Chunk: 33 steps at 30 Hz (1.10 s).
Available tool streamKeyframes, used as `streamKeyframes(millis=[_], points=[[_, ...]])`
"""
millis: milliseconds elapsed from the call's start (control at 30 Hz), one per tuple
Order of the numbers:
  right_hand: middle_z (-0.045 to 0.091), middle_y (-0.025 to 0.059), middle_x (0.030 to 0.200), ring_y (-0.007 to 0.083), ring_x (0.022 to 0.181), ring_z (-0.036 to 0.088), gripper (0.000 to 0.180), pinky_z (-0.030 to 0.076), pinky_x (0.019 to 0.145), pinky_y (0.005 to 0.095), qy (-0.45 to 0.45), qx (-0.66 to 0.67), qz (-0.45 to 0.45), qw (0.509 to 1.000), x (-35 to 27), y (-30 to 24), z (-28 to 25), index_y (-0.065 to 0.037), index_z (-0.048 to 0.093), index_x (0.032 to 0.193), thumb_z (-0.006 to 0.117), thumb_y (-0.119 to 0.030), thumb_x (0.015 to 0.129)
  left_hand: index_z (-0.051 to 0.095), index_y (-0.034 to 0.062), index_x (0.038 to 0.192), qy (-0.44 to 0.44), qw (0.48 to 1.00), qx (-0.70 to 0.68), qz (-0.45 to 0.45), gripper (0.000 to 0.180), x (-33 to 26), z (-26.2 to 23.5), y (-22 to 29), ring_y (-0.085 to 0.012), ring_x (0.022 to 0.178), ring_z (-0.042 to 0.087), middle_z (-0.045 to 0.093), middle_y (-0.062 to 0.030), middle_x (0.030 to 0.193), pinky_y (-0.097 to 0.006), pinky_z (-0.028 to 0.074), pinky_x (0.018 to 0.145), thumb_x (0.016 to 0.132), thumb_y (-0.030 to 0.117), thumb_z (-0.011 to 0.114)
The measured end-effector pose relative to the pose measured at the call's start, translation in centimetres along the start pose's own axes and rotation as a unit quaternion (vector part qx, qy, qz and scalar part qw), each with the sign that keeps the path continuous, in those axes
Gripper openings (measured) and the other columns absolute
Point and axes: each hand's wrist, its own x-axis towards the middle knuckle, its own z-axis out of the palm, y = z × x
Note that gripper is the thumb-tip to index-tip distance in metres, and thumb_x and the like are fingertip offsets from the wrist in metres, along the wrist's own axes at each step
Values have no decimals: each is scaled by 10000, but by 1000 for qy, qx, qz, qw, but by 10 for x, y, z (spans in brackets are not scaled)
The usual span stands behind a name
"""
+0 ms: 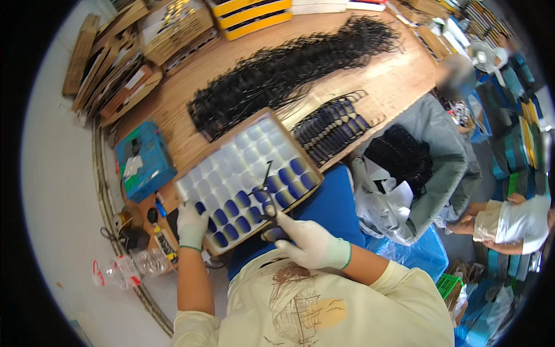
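Note:
A shallow tray [258,238] with a brown rim lies tilted before me. Blue gradient lenses [231,207] sit in its nearer rows; the farther cells look pale. My left hand [192,226], in a white glove with a green cuff, closes over the tray's near left edge, beside a blue lens; its fingertips are partly hidden. Over the near side of the tray, my gloved right hand [312,243] pinches a pair of sunglasses [274,233]. Dark lenses show in them, and their thin black temples stick out away from me over the tray.
Beyond the tray stretches a long heap of black eyeglass frames [289,69]. Rows of glasses with dark lenses [332,130] lie to its right. A blue box [144,160] and plastic bottle [130,269] are left; a grey lined bag [445,168] stands right. Another person [514,222] is farther right.

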Motion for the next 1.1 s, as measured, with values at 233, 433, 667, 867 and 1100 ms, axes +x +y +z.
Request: streamKeyframes(millis=[233, 433, 667, 867, 1100], points=[[667, 282, 906, 472, 785, 649, 765, 527, 705, 493, 7, -14, 29, 999, 1, -1, 3, 54, 217, 1554, 595, -88, 903, 621, -58, 1044, 29, 999, 0, 30, 507, 9, -6, -5, -458, 1032, 639, 606, -280, 1176, -487, 541, 910, 702, 261, 818], [660, 305, 981, 472, 881, 672, 574, 548, 785, 484, 78, 94, 41, 992, -2, 13, 9, 42, 320, 1427, 522, -57, 899, 616, -61, 999, 69, 964, -205, 155, 190, -29, -29, 16, -375, 808, 659, 659, -227, 871, -433, 513, 759, 904, 99, 654], [650, 293, 866, 486, 808, 649, 501, 519, 714, 530, 65, 35, 13, 997, 5, 2, 13, 3, 391, 1374, 554, -148, 925, 539, 21, 986, -133, 730, -663, 104, 225, -111, -42, 109, -96, 743, 547, 588, -40, 881, -258, 463, 654, 857, 105, 702], [647, 266, 864, 436, 835, 651, 287, 514, 734, 453, 70, 125, -41, 989, -4, 0, -1, 54, 592, 1075, 597, -206, 952, 583, -15, 1124, -224, 662, -700, 146, 280, -119, -47, 117, -152, 911, 604, 628, -77, 1020, -291, 510, 774, 961, 194, 674], [716, 125, 851, 216, 819, 684, 263, 525, 777, 354, -38, 261, -8, 964, -3, 2, -8, 59, 642, 1008, 573, -194, 994, 592, -20, 1155, -298, 623, -707, 154, 249, -112, -47, 99, -180, 929, 595, 632, -82, 1065, -314, 514, 789, 997, 167, 639]])
